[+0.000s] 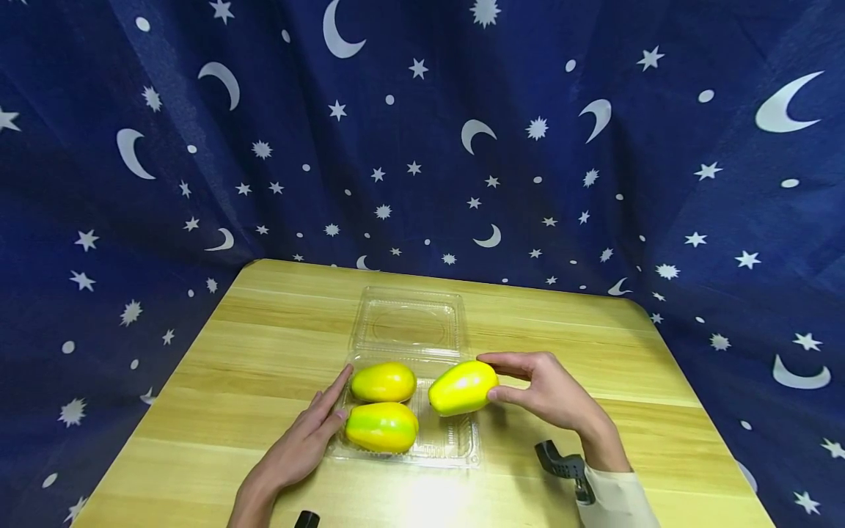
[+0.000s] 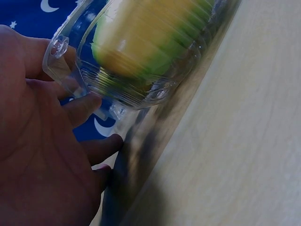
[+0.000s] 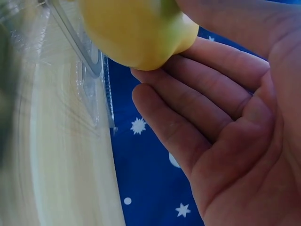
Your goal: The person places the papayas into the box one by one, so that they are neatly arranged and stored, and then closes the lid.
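A clear plastic clamshell box [image 1: 432, 442] lies unfolded on the table, its lid [image 1: 409, 302] tipped back behind the base. Two yellow-green papayas sit in the left half of the base, a rear papaya [image 1: 384, 382] and a front papaya [image 1: 383, 427]. My right hand [image 1: 551, 392] holds a third papaya [image 1: 463, 387] by its right end, between thumb and fingers, over the base's right half. In the right wrist view, the fingers [image 3: 211, 94] lie fairly straight under that papaya. Against the box's left side rests my left hand [image 1: 297, 447], fingers extended along the wall.
The wooden table [image 1: 264, 345] reaches back to a dark blue curtain [image 1: 422, 147] with moons and stars. A black strap mount [image 1: 561, 463] sits by my right wrist, and a small black piece [image 1: 307, 519] shows at the bottom edge.
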A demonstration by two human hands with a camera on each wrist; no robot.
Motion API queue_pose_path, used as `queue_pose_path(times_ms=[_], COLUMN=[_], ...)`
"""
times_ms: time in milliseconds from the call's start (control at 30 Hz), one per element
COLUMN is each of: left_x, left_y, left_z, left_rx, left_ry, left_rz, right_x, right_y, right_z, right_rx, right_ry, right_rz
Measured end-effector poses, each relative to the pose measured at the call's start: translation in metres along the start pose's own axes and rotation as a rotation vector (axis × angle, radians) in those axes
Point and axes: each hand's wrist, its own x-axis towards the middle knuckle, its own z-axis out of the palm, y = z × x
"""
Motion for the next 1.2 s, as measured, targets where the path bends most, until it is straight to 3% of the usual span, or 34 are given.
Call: queue_pose_path(times_ms=[767, 1200], left_x=[0.000, 0.000], left_y=[0.001, 0.002], left_z=[0.000, 0.000], left_rx=[0.000, 0.012], left_ry=[-0.002, 0.003], left_rz=[-0.006, -0.021], right_x=[0.046, 0.065], right_y=[-0.045, -0.059], right_z=[-0.001, 0.020], right_rx=[-0.302, -0.381], right_ry=[-0.360, -0.463], right_rz=[-0.094, -0.123])
